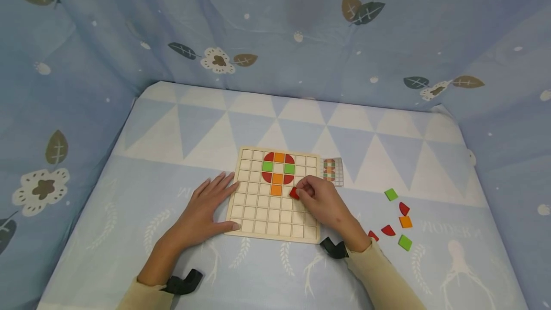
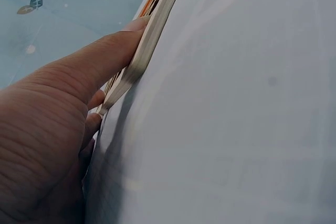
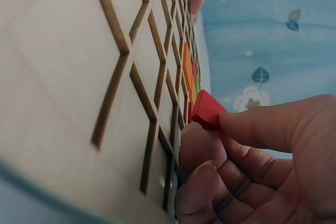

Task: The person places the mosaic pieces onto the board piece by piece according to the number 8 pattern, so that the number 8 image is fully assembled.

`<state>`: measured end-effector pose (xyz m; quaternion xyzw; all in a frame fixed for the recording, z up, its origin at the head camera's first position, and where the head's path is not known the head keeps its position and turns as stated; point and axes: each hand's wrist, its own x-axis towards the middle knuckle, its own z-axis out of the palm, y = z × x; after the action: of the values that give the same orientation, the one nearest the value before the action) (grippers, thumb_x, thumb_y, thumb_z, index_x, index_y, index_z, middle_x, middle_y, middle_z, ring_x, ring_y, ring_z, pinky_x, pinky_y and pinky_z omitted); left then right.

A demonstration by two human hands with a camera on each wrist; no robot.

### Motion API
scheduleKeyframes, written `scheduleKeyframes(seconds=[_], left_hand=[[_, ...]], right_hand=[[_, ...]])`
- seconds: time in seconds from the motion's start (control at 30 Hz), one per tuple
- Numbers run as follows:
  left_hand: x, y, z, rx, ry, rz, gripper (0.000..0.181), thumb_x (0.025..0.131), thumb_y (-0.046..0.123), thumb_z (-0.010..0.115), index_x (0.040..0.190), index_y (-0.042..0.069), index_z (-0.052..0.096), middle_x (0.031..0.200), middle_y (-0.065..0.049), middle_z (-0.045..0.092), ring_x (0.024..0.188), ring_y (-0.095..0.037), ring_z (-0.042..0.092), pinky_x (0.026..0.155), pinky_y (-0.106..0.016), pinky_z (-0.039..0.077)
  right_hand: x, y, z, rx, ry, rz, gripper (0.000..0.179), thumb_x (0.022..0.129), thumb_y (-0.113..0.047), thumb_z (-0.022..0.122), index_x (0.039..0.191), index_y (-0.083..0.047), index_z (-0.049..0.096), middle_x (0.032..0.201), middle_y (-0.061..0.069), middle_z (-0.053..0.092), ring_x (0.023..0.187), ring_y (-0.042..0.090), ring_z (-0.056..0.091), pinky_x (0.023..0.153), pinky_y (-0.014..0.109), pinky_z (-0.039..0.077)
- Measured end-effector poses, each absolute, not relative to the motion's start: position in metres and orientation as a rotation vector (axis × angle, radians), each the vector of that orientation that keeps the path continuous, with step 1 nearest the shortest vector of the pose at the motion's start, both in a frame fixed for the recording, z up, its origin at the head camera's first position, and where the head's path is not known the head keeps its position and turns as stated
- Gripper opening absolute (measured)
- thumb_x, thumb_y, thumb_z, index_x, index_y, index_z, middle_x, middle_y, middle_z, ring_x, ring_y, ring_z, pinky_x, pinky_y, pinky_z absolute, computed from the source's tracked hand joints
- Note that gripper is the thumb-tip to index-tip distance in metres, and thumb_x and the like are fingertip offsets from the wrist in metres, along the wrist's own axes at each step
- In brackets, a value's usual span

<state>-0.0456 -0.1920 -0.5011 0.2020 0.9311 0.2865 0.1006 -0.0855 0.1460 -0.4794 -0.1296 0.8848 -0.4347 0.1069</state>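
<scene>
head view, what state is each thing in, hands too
Pale square wooden grid board, flat, partly filled
Red, green and orange inlaid tiles, set in the board
Small red tile, pinched, not set in
Right hand, pinching that tile
Left hand, resting on the board's left edge
White printed pattern card, lying by the board
Loose green, orange and red tiles, lying scattered

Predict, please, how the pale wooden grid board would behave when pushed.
The board is probably stiff: its straight edge looks thick. Lying flat and wide, it should slide rather than tip, though the left hand touching its edge may limit this.
</scene>
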Motion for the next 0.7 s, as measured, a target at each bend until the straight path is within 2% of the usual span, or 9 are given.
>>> scheduleKeyframes(seconds=[0.33,0.57,0.7], left_hand=[[-0.046,-0.194,-0.5,0.614,2.745,0.865,0.102,0.08,0.052,0.087,0.163,0.016,0.039,0.173,-0.004,0.023,0.16,-0.027,0.012,0.126,-0.053,0.006],[-0.046,-0.193,-0.502,0.614,2.752,0.845,0.103,0.081,0.054,0.086,0.163,0.016,0.039,0.173,-0.003,0.022,0.16,-0.026,0.011,0.126,-0.053,0.006],[-0.047,-0.194,-0.502,0.62,2.754,0.847,0.103,0.081,0.055,0.086,0.163,0.016,0.039,0.173,-0.003,0.022,0.16,-0.026,0.012,0.126,-0.053,0.006]], right_hand=[[-0.091,0.128,-0.477,-0.522,2.71,-1.071,0.006,0.101,-0.011,0.069,0.1,-0.005,0.069,0.084,-0.007,0.06,0.072,0.011,0.054,0.066,0.028,0.05],[-0.093,0.125,-0.478,-0.542,2.731,-1.013,0.004,0.099,-0.009,0.072,0.096,-0.012,0.071,0.088,-0.005,0.059,0.073,0.012,0.052,0.064,0.028,0.048],[-0.094,0.124,-0.478,-0.561,2.756,-0.96,0.004,0.099,-0.008,0.072,0.096,-0.011,0.073,0.09,-0.004,0.062,0.074,0.011,0.053,0.066,0.028,0.05]])
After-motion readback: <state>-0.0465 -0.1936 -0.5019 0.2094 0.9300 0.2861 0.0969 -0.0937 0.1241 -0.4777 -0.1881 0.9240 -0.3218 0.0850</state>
